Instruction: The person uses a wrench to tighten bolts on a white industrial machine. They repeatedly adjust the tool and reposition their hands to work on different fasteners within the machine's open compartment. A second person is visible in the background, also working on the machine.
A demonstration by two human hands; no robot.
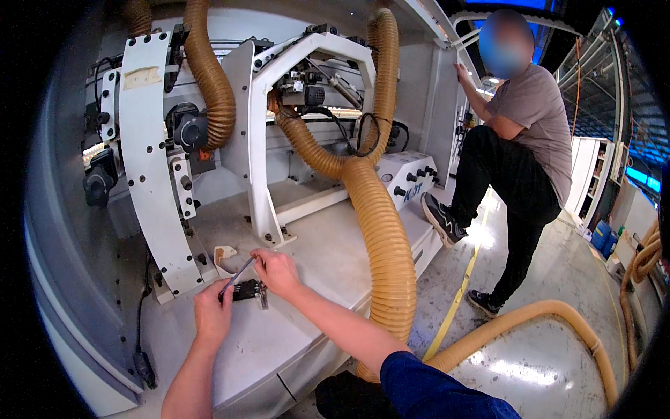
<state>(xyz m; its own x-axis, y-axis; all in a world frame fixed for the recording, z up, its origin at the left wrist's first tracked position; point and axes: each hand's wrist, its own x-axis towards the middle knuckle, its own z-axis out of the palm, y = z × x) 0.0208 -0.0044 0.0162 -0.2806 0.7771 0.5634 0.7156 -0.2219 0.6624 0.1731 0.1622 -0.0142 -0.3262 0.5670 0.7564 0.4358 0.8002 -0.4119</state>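
Both my hands are closed on a thin grey metal rod (238,274), which slants between them. My left hand (212,311) grips its lower end, and my right hand (277,272) pinches the upper end. What shape its ends have is hidden by my fingers. Just beneath the rod, a black holder with several slots and metal pieces (246,290) lies on the machine's pale bed (272,328). It looks like a hex key set, though it is too small to be sure. Behind my hands lies a small whitish piece with a brown patch (224,253).
A curved white bracket (157,160) and a white frame (259,160) rise from the bed. A ribbed tan hose (384,244) runs down on the right; another hose (551,307) crosses the floor. A black cable (142,335) hangs at left. A person (530,133) stands at right, one foot raised.
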